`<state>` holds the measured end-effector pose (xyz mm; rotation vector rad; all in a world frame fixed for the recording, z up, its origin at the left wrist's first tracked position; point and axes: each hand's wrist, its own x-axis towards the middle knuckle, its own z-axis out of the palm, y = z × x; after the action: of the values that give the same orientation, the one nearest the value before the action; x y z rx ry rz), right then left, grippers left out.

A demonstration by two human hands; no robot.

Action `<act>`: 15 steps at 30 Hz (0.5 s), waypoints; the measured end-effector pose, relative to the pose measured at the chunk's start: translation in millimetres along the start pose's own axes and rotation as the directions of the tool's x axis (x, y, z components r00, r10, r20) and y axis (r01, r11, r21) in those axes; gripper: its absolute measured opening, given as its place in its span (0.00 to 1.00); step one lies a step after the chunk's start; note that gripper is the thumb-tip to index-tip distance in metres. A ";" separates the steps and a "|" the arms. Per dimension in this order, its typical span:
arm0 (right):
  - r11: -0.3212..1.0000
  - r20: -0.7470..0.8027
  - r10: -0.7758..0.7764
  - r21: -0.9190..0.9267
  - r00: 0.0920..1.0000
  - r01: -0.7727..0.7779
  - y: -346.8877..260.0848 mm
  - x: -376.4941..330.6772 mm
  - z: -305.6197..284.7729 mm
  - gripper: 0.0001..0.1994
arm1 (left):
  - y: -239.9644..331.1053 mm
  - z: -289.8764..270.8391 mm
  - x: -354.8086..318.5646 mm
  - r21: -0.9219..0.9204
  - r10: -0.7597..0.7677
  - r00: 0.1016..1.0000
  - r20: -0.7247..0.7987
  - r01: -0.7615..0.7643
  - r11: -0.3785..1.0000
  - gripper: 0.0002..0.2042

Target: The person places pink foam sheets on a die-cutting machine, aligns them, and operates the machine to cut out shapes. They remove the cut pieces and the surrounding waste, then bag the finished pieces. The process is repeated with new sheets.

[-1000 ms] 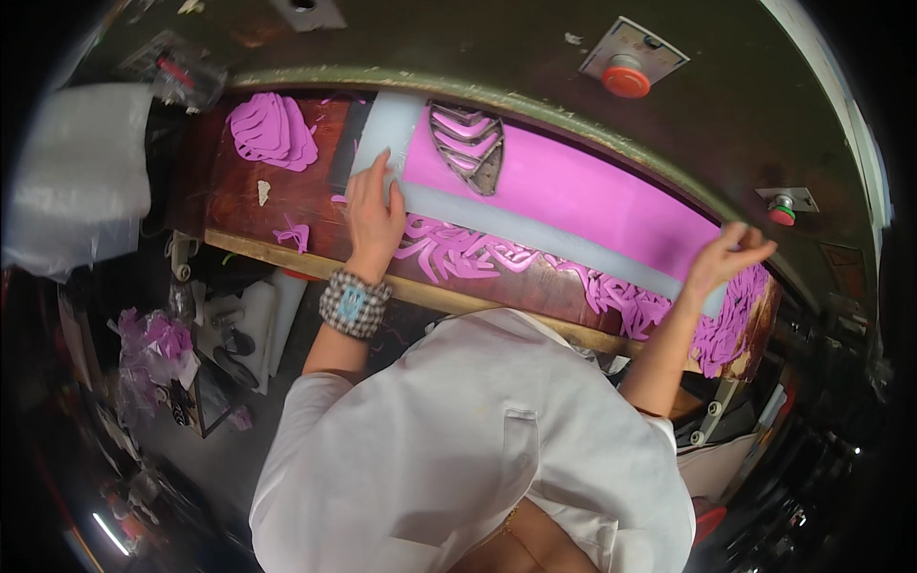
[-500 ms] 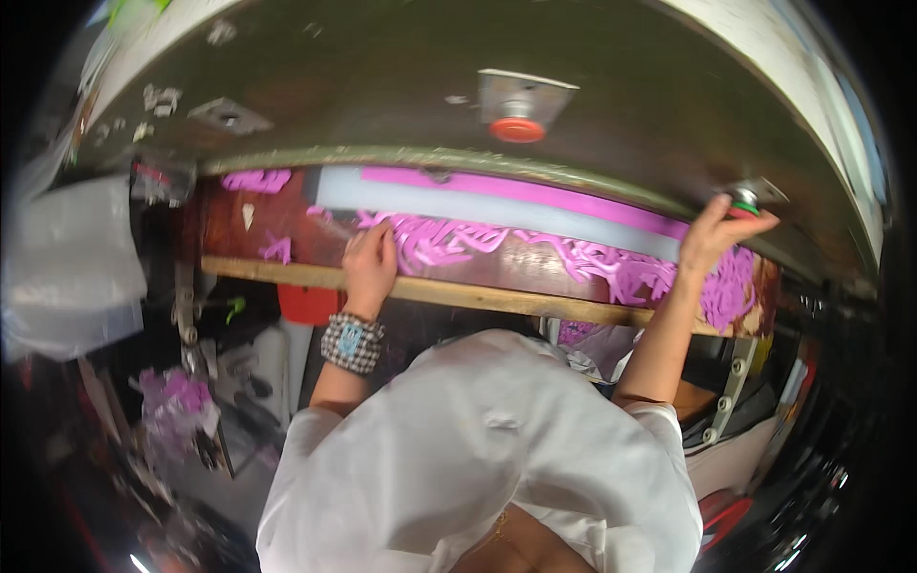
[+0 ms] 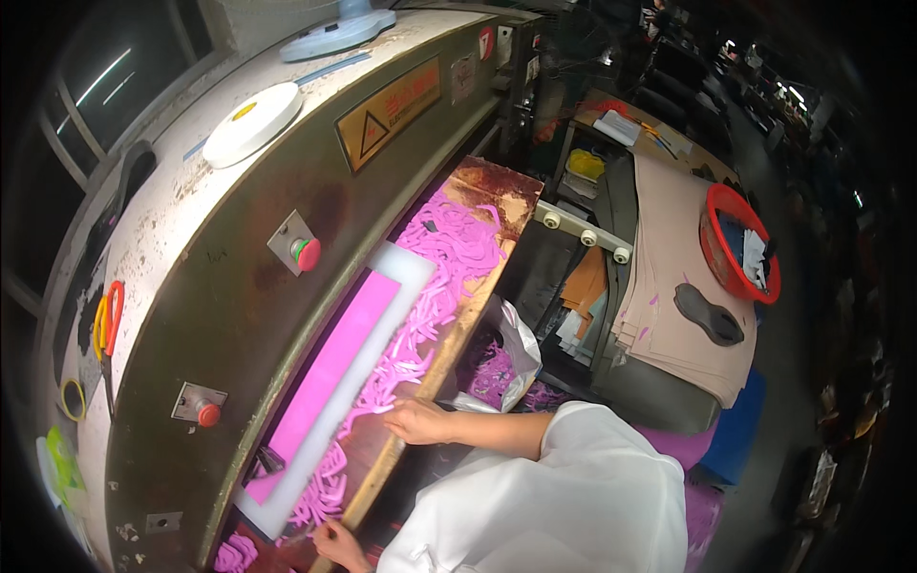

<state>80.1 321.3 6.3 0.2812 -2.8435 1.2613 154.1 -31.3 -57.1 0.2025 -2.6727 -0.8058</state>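
Observation:
My right hand (image 3: pixel 417 420) is over the wooden front rail (image 3: pixel 444 371) of the machine bed, its fingers curled closed beside a long heap of pink cut-off strips (image 3: pixel 406 358). Lower in the picture, my left hand (image 3: pixel 339 544) is at the same rail with its fingers drawn together, near more pink scraps. What either hand holds, if anything, is hidden. Beyond them lies a long white board (image 3: pixel 361 368) bearing a pink sheet (image 3: pixel 325 387). A small dark tool (image 3: pixel 266 463), probably a cutting die, sits at the sheet's near left end.
The green press beam (image 3: pixel 248 205) stands close over the board, with a green-red button (image 3: pixel 304 253) and a red button (image 3: pixel 207 413). To the right are stacked beige sheets (image 3: pixel 673 315), a dark sole-shaped piece (image 3: pixel 709 315) and a red basin (image 3: pixel 716 253). A white sack (image 3: pixel 516 353) hangs below the rail.
The view has swung to the right. My right hand has left the button on the beam and come down to the rail. My left hand remains near the scraps.

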 end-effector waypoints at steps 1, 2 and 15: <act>0.996 0.068 0.090 -0.029 0.994 -0.088 -7.2 3.8 6.6 0.06 | -6.9 -1.5 -1.1 -0.017 0.037 0.998 -0.060 -0.038 0.999 0.14; 0.996 0.056 0.079 0.025 0.995 -0.081 -13.4 13.5 13.0 0.06 | -10.9 -3.8 -0.7 -0.006 0.036 0.998 -0.044 -0.036 0.999 0.15; 0.038 0.298 -0.158 0.955 0.941 -0.295 -152.7 112.9 225.6 0.29 | -45.6 -13.0 83.0 0.104 -0.188 0.978 -0.088 0.197 0.975 0.19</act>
<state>7.9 36.9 -23.5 0.3363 -1.3481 3.3159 83.1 -94.9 -49.1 0.5176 -2.6553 -0.6871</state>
